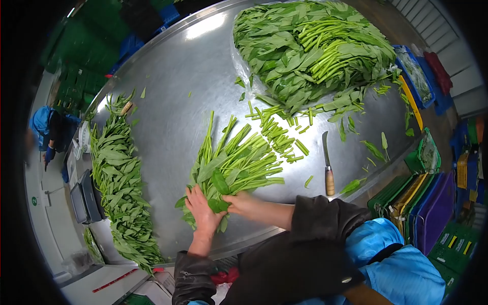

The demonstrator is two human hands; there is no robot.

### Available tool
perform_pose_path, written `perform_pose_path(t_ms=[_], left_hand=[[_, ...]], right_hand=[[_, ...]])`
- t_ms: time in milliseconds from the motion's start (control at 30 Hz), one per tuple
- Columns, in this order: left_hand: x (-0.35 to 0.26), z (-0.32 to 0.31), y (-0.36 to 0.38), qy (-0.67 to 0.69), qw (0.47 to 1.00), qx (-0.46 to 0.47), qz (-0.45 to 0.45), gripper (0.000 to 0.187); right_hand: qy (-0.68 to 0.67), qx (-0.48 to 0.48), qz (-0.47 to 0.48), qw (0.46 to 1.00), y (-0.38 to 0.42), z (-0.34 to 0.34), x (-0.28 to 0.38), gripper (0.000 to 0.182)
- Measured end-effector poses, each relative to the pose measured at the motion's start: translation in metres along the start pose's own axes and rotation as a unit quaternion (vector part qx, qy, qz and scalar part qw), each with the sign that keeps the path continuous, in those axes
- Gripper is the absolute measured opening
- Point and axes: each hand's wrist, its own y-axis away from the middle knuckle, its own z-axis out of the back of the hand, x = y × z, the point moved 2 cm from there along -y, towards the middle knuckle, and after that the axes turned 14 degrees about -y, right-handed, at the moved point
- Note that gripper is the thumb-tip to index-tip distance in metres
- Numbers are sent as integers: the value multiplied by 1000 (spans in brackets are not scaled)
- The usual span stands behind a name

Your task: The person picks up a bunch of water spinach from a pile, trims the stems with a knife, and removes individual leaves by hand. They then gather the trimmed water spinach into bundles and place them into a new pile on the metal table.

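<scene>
A bunch of water spinach (236,162) lies in front of me on the metal table, its stems fanned out away from me and its leaves towards me. My left hand (202,209) is closed around the leafy end. Just to its right, my right hand (245,205) grips leaves of the same bunch, thumb and fingers pressed together. Several short cut stem pieces (278,136) are scattered past the stem ends. To the right rests a knife (329,175) with a curved blade and wooden handle, touched by neither hand.
A large heap of water spinach (315,51) on plastic fills the far right. A long row of bunches (119,178) lines the left edge, with a wooden handle (126,108) on it. Crates (414,208) stand at right; another person (48,129) is far left.
</scene>
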Motion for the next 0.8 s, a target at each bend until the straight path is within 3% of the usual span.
perform_pose_path(t_ms=[67,100,200,267,300,367,400,467,533,600,667,733,800], left_hand=[[12,1,-7,23,999,-12,-31,117],[16,2,-11,24,999,-15,-34,117],[21,1,-16,112,993,4,-39,110],[26,-1,-15,121,989,-48,-63,92],[26,2,-15,118,989,-49,-67,92],[27,13,-17,182,980,-66,-33,70],[25,26,-20,180,981,-65,-40,70],[18,75,-23,129,971,-174,-99,58],[4,134,-19,126,973,-173,-87,57],[2,148,-18,119,975,-176,-72,56],[3,124,-11,114,959,-196,-172,58],[7,103,-11,90,957,-187,-202,57],[22,90,-20,-111,974,-23,-196,58]], right_hand=[[263,117,-108,952,13,18,19,33],[350,171,-103,915,14,36,21,33],[379,156,-95,907,47,74,39,35],[380,153,-79,909,66,94,52,35],[376,130,-73,914,73,105,58,35],[364,107,-65,923,89,116,69,35],[360,108,-67,924,99,117,77,35],[349,108,-66,928,110,123,91,36],[331,97,-21,938,116,132,102,34],[310,90,-6,946,116,136,112,33],[288,54,19,956,108,147,119,32],[276,46,23,960,102,158,123,34],[337,13,5,941,98,169,130,33]])
